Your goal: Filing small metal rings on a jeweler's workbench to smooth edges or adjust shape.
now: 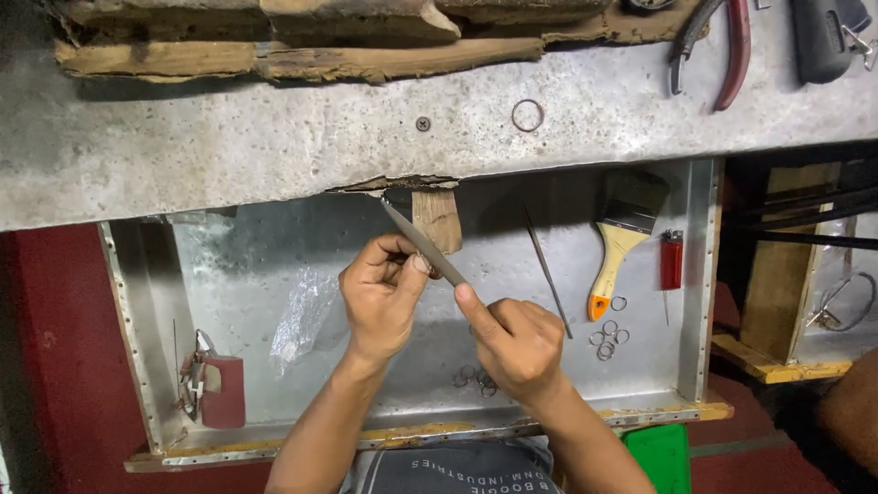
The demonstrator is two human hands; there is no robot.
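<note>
Fingers of the right hand (521,343) closed around the lower end of a slim metal file (425,245), index finger stretched along its blade, at the centre of the frame. File slanted up and to the left, tip reaching the wooden bench peg (437,218) under the cracked edge of the workbench top (274,146). Left hand (380,293) just beside, fingers curled shut and pinched against the underside of the file near its middle; whatever small piece sits inside that pinch hidden by the fingers, cannot tell. Below both hands, a shallow metal catch tray (681,274) spanning the middle of the frame. On the tray floor, just under the right wrist, a small cluster of wire rings (476,378); further right, more loose rings (608,334) near the orange-tipped handle of a flat paintbrush (617,247). Red lighter (671,259) upright beside the brush, close to the tray's right wall. Thin dark needle file (547,273) lying diagonally between the right hand and the brush. Crumpled clear plastic (306,316) left of the left hand, and a dark red block with metal clips (215,389) in the tray's lower left corner. On the bench top above, a single ring (528,115), a screw head (422,123), red-handled pliers (713,50) at upper right, rough worn wood (302,59) along the top edge.
</note>
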